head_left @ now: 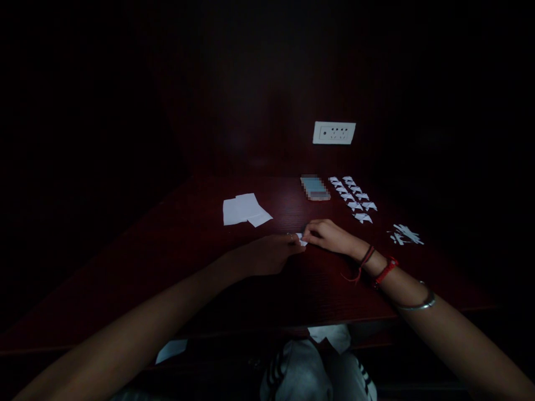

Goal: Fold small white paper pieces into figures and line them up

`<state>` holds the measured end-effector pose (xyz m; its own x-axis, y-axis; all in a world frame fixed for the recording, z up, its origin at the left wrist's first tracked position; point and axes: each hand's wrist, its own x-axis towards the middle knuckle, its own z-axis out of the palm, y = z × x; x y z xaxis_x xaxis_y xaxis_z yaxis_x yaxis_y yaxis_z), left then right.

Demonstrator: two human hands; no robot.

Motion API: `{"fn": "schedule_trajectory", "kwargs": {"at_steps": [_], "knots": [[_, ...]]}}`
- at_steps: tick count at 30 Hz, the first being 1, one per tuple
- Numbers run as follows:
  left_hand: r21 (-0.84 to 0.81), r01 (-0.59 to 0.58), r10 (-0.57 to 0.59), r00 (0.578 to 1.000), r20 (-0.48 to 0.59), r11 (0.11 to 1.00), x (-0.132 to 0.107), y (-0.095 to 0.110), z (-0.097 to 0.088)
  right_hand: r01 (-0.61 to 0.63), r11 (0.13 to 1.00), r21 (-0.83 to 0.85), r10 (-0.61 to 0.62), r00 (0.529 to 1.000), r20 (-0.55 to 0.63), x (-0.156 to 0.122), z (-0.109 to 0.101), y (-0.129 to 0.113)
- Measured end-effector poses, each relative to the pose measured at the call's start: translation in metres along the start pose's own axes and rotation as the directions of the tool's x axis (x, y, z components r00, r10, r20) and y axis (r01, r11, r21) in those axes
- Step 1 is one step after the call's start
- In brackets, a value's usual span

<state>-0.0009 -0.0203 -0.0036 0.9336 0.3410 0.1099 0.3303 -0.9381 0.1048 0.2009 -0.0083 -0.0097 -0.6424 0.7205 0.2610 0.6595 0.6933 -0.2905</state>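
Okay, loose sheets (242,210): lying flat, overlapping.
Left hand (273,253): pinching small white paper (301,240), half hidden between hands.
Right hand (330,235): pinching it too, likely mid-fold; probably calls for a firm crease next.
Folded bits (354,206): lined up in two rows.

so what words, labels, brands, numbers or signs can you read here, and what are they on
None can be read.
Phone: screen pixelated, unreadable.
Wall socket: holes visible, no legible lettering.
Flat paper sheets: no writing visible.
Folded papers and held paper: too small to tell.
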Motion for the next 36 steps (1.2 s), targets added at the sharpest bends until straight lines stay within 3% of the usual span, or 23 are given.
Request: {"fn": "schedule_trajectory", "kwargs": {"at_steps": [7,15,21,27,36], "knots": [[-0.126,-0.045,0.041,0.999,-0.029,0.991,0.0,-0.003,-0.004,-0.065,0.995,0.072,0.067,0.997,-0.03,-0.002,0.002,-0.003],[-0.109,0.015,-0.01,0.999,0.043,0.994,0.0,-0.011,-0.005,0.026,0.999,0.038,-0.022,0.993,-0.112,-0.005,0.005,-0.005],[-0.128,0.014,-0.012,1.0,0.021,0.992,-0.002,-0.014,-0.005,0.153,0.988,-0.022,-0.154,0.988,-0.011,-0.017,-0.006,0.0],[-0.214,-0.079,0.081,0.997,0.0,0.974,-0.007,-0.028,-0.01,0.155,0.98,-0.121,-0.147,0.987,0.071,-0.02,-0.011,-0.007],[-0.224,-0.081,0.083,0.997,0.001,0.971,-0.005,-0.03,-0.01,0.183,0.955,-0.233,-0.168,0.982,0.08,-0.02,-0.009,-0.012]]}}
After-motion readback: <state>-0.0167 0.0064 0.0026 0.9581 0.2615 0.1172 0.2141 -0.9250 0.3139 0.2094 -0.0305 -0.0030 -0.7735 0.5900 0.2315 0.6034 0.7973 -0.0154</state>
